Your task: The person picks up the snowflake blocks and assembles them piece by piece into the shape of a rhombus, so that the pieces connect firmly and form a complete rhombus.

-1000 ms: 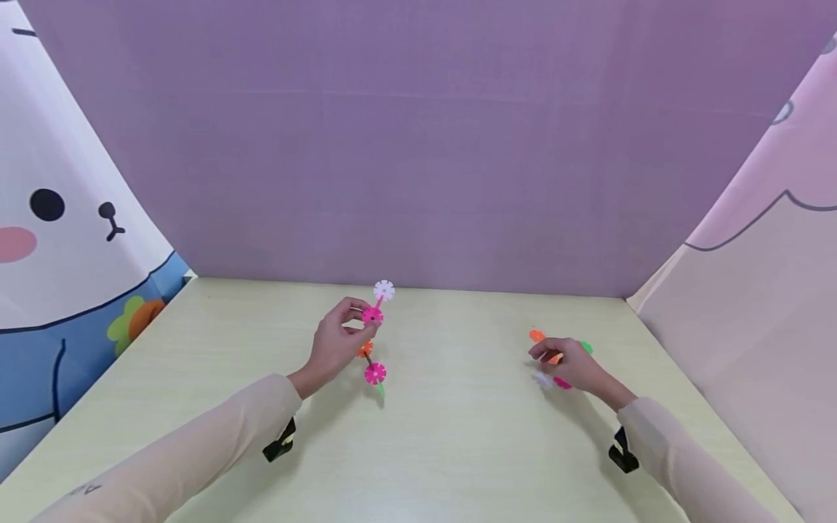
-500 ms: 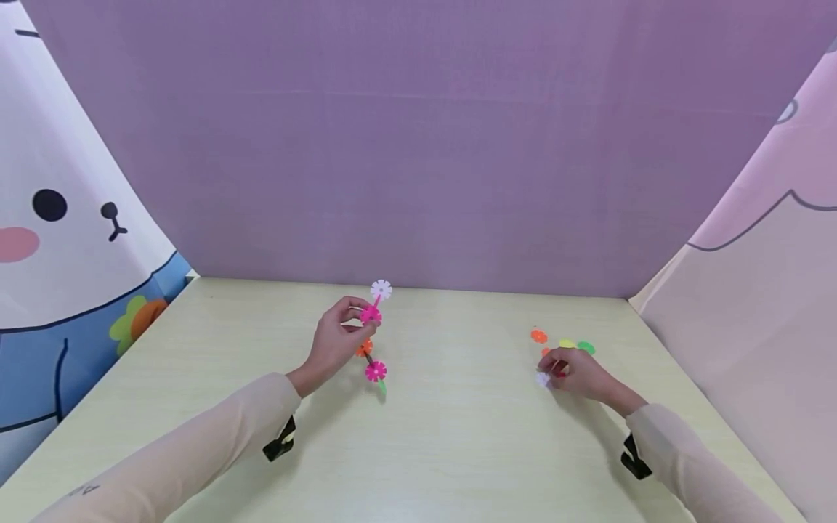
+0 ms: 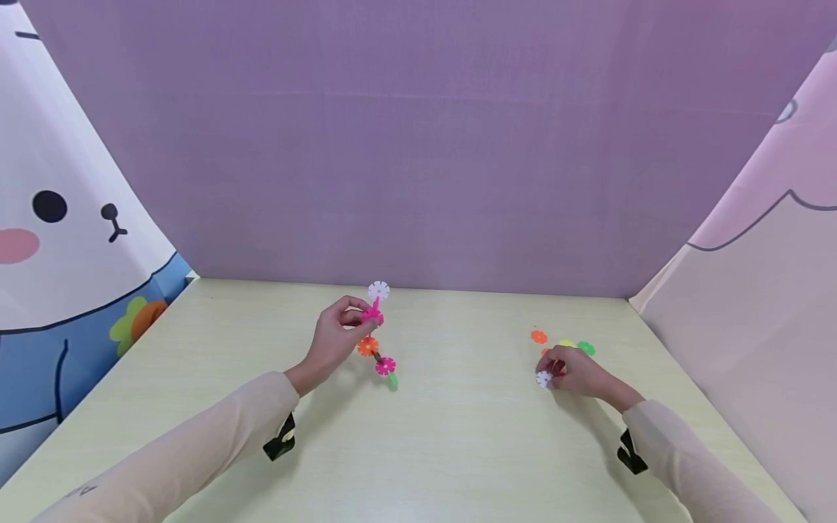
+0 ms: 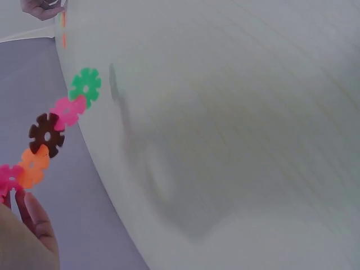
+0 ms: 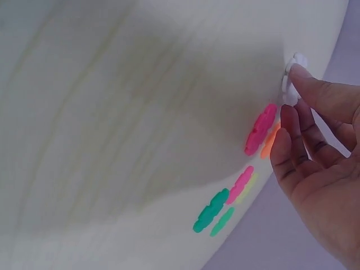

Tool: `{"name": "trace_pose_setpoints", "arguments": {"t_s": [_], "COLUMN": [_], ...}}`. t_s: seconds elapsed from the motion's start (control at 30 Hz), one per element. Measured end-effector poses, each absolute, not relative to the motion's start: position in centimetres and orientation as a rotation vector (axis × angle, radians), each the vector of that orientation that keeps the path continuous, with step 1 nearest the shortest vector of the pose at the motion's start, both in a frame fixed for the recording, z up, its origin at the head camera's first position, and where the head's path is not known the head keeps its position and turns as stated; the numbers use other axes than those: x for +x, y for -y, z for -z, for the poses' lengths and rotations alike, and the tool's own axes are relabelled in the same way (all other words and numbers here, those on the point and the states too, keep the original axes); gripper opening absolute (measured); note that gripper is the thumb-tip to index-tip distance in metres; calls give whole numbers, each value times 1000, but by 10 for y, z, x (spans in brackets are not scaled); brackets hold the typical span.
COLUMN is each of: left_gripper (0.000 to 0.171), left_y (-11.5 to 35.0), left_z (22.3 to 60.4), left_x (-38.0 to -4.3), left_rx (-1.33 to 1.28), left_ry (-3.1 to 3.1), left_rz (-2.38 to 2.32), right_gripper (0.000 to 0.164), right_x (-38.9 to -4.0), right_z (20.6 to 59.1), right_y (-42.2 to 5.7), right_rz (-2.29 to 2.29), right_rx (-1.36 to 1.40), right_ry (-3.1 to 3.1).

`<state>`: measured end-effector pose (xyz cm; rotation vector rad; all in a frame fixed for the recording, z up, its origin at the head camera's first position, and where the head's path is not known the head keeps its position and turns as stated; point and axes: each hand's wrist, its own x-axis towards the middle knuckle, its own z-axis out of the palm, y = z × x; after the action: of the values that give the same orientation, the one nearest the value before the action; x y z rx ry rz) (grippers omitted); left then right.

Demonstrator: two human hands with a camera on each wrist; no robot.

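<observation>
My left hand (image 3: 333, 338) pinches a pink disc (image 3: 373, 314) in a chain of notched plastic snowflake discs, held above the table. A white disc (image 3: 378, 290) tops the chain. Below the fingers, the left wrist view shows an orange disc (image 4: 35, 167), a brown disc (image 4: 46, 136), another pink disc (image 4: 68, 111) and a green disc (image 4: 85, 84) at the end. At the right of the table, my right hand (image 3: 575, 372) pinches a loose white snowflake disc (image 3: 543, 379); in the right wrist view the thumb covers part of it.
Several loose discs lie around the right hand: an orange one (image 3: 539, 336), a yellow one (image 3: 566, 342), a green one (image 3: 586, 348) and a pink one (image 5: 260, 130). Behind the pale table (image 3: 458, 436) stands a purple backdrop (image 3: 418, 145); printed cloths flank both sides.
My right hand has moved slightly right and toward me, from over the orange disc to the white one, which it now pinches. The chain's lower end has swung right and slightly up.
</observation>
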<state>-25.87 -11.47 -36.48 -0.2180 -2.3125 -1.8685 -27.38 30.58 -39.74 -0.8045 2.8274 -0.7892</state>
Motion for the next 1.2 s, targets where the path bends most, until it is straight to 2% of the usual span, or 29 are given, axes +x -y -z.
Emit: {"name": "trace_pose_setpoints", "arguments": {"t_s": [0.57,1.0,1.2], "left_gripper": [37,50,51], "left_y": [114,114,112], "left_z": [365,365,366], "left_x": [-258,-256,-256], "left_rx": [-182,-158,-152], "left_ry": [2302,2357,2371], "left_rz": [1993,1964,1949], "right_gripper": [13,14,13], "right_x": [-282,-281,-291], "right_z": [385,376,385], "right_y": [-306,-269,-254], "right_rz": [913,1236,1475], "right_rx": [-829,-779,-928], "right_ry": [-2787,-2858,-2804]}}
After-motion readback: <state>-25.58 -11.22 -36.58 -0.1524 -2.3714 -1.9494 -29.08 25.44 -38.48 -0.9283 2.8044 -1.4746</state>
